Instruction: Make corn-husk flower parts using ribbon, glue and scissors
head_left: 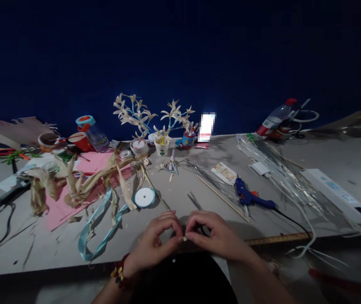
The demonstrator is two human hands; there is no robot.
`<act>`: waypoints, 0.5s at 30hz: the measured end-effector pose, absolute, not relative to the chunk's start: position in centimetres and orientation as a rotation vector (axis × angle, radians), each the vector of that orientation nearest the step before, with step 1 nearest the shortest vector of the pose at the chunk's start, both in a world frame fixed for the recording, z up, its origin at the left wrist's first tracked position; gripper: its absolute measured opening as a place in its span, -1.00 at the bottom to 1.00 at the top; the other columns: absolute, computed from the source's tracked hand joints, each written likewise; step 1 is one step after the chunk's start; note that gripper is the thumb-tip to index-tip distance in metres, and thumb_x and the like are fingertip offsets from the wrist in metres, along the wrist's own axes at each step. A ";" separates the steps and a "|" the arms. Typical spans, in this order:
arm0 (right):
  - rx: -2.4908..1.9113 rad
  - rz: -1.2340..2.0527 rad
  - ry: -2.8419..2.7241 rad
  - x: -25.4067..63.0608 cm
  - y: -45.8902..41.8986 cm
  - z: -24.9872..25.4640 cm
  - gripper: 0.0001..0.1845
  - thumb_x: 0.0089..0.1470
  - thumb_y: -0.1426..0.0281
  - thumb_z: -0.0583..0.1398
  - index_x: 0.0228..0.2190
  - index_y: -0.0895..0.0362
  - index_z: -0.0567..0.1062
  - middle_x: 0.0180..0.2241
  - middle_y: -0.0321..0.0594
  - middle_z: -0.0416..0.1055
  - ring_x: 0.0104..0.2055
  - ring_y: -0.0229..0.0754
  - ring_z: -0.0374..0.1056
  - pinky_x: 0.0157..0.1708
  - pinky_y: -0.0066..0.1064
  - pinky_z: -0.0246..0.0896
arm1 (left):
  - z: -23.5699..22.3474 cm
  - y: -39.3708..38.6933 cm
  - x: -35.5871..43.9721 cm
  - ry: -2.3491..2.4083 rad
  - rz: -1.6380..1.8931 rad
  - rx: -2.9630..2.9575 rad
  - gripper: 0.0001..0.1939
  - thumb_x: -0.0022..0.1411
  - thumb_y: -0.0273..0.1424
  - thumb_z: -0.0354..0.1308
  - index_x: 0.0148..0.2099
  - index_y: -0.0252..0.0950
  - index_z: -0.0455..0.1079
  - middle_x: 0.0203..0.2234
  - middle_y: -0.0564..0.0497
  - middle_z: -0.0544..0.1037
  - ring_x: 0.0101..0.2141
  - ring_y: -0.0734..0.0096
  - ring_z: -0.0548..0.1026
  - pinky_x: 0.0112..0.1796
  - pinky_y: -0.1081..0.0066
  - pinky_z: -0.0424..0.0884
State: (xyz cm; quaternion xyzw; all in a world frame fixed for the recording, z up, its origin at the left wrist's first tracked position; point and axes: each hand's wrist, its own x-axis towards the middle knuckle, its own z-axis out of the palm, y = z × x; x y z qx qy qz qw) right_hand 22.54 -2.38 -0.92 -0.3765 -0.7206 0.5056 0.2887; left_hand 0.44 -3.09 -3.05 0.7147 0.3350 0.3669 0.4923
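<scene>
My left hand (158, 240) and my right hand (215, 235) meet fingertip to fingertip at the table's front edge. Both are closed in a pinch around a tiny pale piece (185, 239), mostly covered by the fingers; its kind cannot be made out. Just beyond my right hand lie scissors (195, 201), their blades pointing away and their handles partly hidden. A spool (144, 197) of light blue ribbon (100, 240) rests left of them, the ribbon trailing in a loop. Dried corn husks (82, 185) lie farther left on pink paper (56, 207).
Husk flowers (134, 112) stand in small pots at the back, beside a pen cup (189, 138) and a lit phone (207, 124). To the right are a blue glue gun (250, 196) with its cord, a wooden stick (223, 198), wires (288, 177) and a tilted bottle (275, 118).
</scene>
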 end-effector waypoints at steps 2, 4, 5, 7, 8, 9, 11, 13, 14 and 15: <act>-1.024 1.305 -2.036 22.8 -2.2 -0.9 -0.90 0.17 0.33 0.28 -0.36 0.09 0.57 -0.41 -0.33 0.47 -0.35 -0.23 0.34 -0.31 -0.45 0.17 | -3.1 -2.9 0.4 0.822 0.899 1.776 -0.87 0.30 -0.37 0.16 -0.33 -0.25 0.39 -0.44 0.03 0.52 -0.30 0.32 0.51 0.23 0.06 0.18; -1.019 1.286 -2.112 23.1 -1.7 -1.1 -0.89 0.16 0.31 0.30 -0.34 0.08 0.58 -0.42 -0.34 0.48 -0.36 -0.22 0.35 -0.33 -0.46 0.17 | -3.4 -2.5 0.3 0.806 0.905 1.806 -0.86 0.31 -0.38 0.14 -0.34 -0.25 0.39 -0.44 0.02 0.53 -0.30 0.33 0.51 0.21 0.07 0.21; -1.015 1.291 -2.129 23.2 -1.3 -1.2 -0.88 0.16 0.30 0.30 -0.34 0.08 0.59 -0.43 -0.34 0.48 -0.37 -0.22 0.35 -0.34 -0.46 0.17 | -3.6 -2.3 0.2 0.804 0.919 1.816 -0.88 0.31 -0.38 0.14 -0.31 -0.25 0.40 -0.41 0.00 0.54 -0.28 0.31 0.51 0.18 0.09 0.25; -1.030 1.280 -2.105 23.4 0.1 -1.4 -0.87 0.17 0.31 0.28 -0.36 0.11 0.58 -0.45 -0.33 0.49 -0.39 -0.22 0.37 -0.37 -0.46 0.19 | -4.1 -1.9 -0.2 0.867 0.989 1.824 -0.93 0.32 -0.39 0.14 -0.20 -0.26 0.43 -0.28 -0.07 0.56 -0.19 0.25 0.51 0.09 0.15 0.34; -1.056 1.242 -2.084 23.3 1.1 -1.6 -0.86 0.19 0.32 0.27 -0.37 0.12 0.58 -0.45 -0.32 0.50 -0.38 -0.21 0.39 -0.36 -0.46 0.22 | -4.3 -1.8 -0.3 0.931 1.049 1.821 -0.90 0.33 -0.39 0.13 -0.13 -0.26 0.43 -0.20 -0.11 0.56 -0.12 0.22 0.50 0.06 0.18 0.36; -1.105 1.146 -2.068 23.2 2.3 -1.8 -0.85 0.20 0.34 0.25 -0.37 0.13 0.58 -0.42 -0.28 0.53 -0.35 -0.19 0.42 -0.32 -0.44 0.25 | -4.5 -1.7 -0.5 1.002 1.125 1.811 -0.86 0.34 -0.40 0.12 -0.08 -0.26 0.42 -0.14 -0.14 0.55 -0.07 0.19 0.48 0.03 0.20 0.37; -1.197 0.857 -2.134 22.7 4.9 -2.5 -0.85 0.21 0.37 0.24 -0.37 0.14 0.59 -0.33 -0.22 0.57 -0.23 -0.14 0.46 -0.20 -0.38 0.27 | -4.6 -1.6 -0.9 1.091 1.285 1.793 -0.84 0.37 -0.43 0.07 -0.05 -0.26 0.42 -0.12 -0.16 0.53 -0.04 0.17 0.47 0.01 0.20 0.37; -1.275 0.670 -2.217 22.0 7.5 -3.6 -0.85 0.22 0.39 0.24 -0.34 0.14 0.62 -0.29 -0.18 0.59 -0.18 -0.11 0.46 -0.16 -0.35 0.27 | -4.3 -1.8 -1.1 1.053 1.398 1.813 -0.85 0.37 -0.46 0.06 -0.09 -0.26 0.43 -0.18 -0.13 0.54 -0.08 0.18 0.49 0.00 0.19 0.36; -1.283 0.645 -2.240 21.6 8.6 -4.2 -0.87 0.20 0.41 0.25 -0.34 0.13 0.63 -0.29 -0.17 0.59 -0.17 -0.11 0.46 -0.14 -0.35 0.27 | -4.2 -1.9 -1.2 1.015 1.429 1.837 -0.86 0.36 -0.48 0.06 -0.10 -0.26 0.43 -0.21 -0.12 0.54 -0.10 0.18 0.49 -0.01 0.19 0.37; -1.292 0.618 -2.266 21.3 9.6 -4.8 -0.89 0.18 0.43 0.27 -0.34 0.12 0.64 -0.30 -0.18 0.60 -0.18 -0.11 0.46 -0.13 -0.34 0.26 | -4.0 -2.0 -1.3 0.986 1.440 1.864 -0.86 0.36 -0.50 0.06 -0.11 -0.26 0.43 -0.22 -0.11 0.54 -0.12 0.19 0.50 -0.02 0.19 0.37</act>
